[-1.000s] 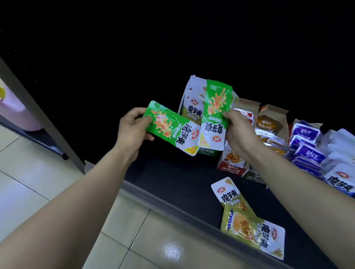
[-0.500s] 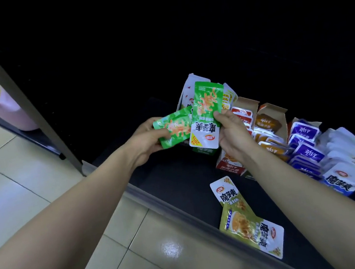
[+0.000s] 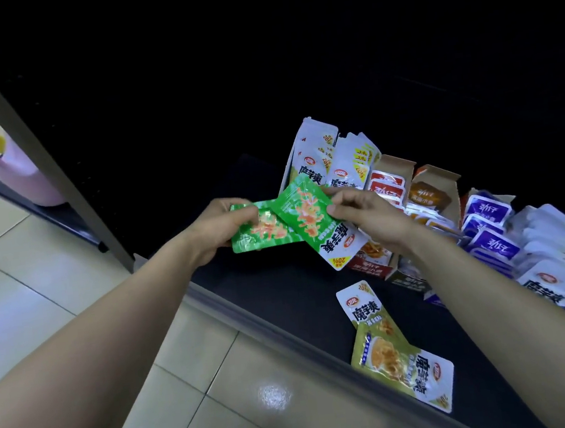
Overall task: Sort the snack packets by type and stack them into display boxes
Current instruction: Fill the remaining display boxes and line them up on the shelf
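Snack packets nearest the camera first: two yellow-green packets (image 3: 403,369) lie loose and overlapping at the front edge of the dark surface (image 3: 284,295). They sit right where they were a second ago. Each is printed 魔芋爽 in bold black, with a yellow "20%" flash in one corner.

Just beyond, above the surface, comes the action. The left hand (image 3: 215,229) grips one green packet (image 3: 259,238) by its end. The right hand (image 3: 367,217) pinches a second green packet (image 3: 311,224) along its edge. A second ago those two were fanned apart; now they have closed up, and the right hand's packet laps over the left's. On that top one, 魔芋爽 and "20%" read upside down at its white end.

Behind the hands, display boxes (image 3: 431,192) stand in a row holding red, brown and purple packets, and the writing there is too small to make out. At the far left of the row, white-topped packets (image 3: 317,163) stand upright, again marked 魔芋爽.
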Available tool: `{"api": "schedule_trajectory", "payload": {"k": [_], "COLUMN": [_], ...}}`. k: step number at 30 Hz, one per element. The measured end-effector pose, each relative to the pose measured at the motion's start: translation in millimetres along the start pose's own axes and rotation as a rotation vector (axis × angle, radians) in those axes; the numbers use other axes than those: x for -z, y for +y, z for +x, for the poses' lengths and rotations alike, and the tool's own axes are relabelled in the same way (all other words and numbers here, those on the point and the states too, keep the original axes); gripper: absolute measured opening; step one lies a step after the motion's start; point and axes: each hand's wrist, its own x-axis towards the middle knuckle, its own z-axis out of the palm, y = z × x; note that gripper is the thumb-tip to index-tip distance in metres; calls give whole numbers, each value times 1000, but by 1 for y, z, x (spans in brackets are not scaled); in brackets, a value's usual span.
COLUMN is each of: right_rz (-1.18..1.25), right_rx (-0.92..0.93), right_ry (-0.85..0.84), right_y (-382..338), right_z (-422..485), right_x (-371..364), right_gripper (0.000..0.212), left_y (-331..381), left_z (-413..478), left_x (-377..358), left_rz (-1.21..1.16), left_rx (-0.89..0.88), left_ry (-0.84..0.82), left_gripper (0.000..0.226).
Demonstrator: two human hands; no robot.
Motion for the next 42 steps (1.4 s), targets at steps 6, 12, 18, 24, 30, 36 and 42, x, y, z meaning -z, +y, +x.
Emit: {"api": "schedule_trajectory", "payload": {"k": [6,12,18,24,30,36,42], "right_rz": [-223,-115,631,715,600,359,266], "right_rx": [11,-9,-101,-36,-12,-44,128], "right_ry": [-116,-66,59,89,417,316,697], "right_y": [-3,-9,-10,-9,-2,9,-5], "right_z": [-1,-4,-10,-8,-7,-11,-2], "right_x": [-10,-18,-4,-29,-5,10,41], "right_gripper": [20,28,49,21,4,32,26], "left_y": [1,-1,-3,5,17,15,2], "left_z": [-3,1,2,7,14,24,31], "left_x": [2,0,12,-18,-53,-91,-88], "left_rz": [10,62,-200,-342,-223,-73,744], "left_rx": [66,25,12,-8,-84,-238,-585], "left_ry": [-81,-37,14,-18,-183,-72,166], "left_gripper": [54,41,32,33,36,40,50]}}
